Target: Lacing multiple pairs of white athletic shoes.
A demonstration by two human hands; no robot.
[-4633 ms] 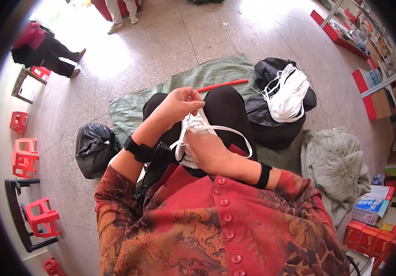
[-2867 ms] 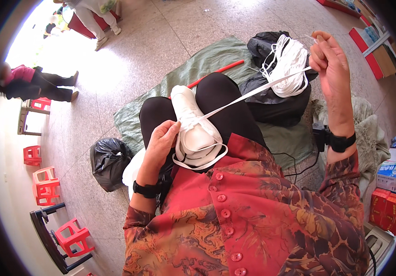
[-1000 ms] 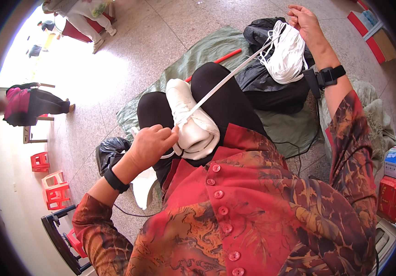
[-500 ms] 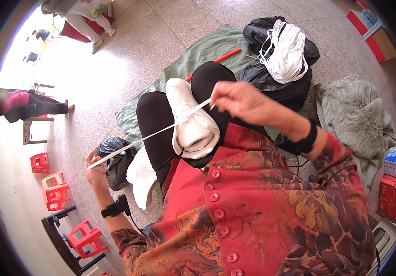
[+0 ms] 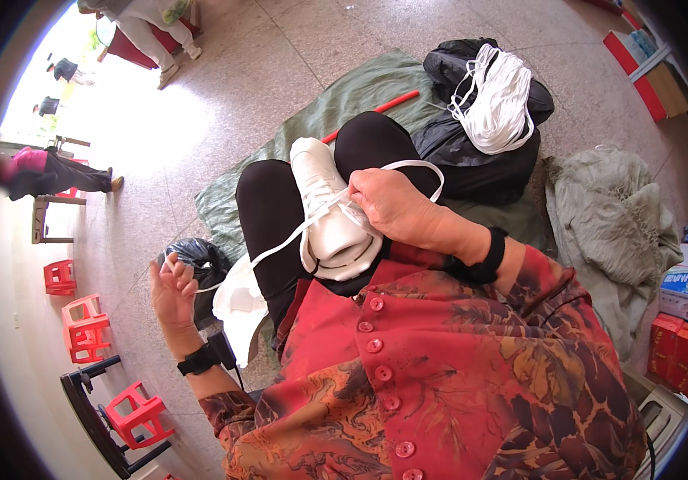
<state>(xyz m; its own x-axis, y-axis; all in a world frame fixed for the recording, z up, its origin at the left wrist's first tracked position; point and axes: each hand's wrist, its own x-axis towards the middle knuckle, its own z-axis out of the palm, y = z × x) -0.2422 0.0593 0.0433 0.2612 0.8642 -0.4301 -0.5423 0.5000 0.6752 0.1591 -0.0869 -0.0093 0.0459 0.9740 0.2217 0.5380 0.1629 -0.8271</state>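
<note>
A white shoe [image 5: 320, 180] lies between my black-trousered knees, toe pointing away and opening toward me. My right hand [image 5: 396, 204] is closed in a pinch at its upper lacing, with a white shoelace [image 5: 418, 163] looping out past the wrist side. Across the shoe to the left runs the other length of lace, hanging slack as far as my left hand [image 5: 173, 292]. That hand is raised at the left, its fingers curled where the lace reaches them. Beside my left thigh lies another white shoe [image 5: 242, 304], partly hidden.
A bundle of white laces [image 5: 498, 100] rests on black plastic bags [image 5: 480, 164]. Under my legs spreads a green sheet [image 5: 304, 112] with a red rod [image 5: 398, 102]. A grey sack [image 5: 608, 216] is at the right, red stools [image 5: 86, 328] at the left. People stand far left.
My right hand has come down and in to the shoe's lacing, and a loop now stands out behind it. The lace toward my left hand has gone from taut to slack.
</note>
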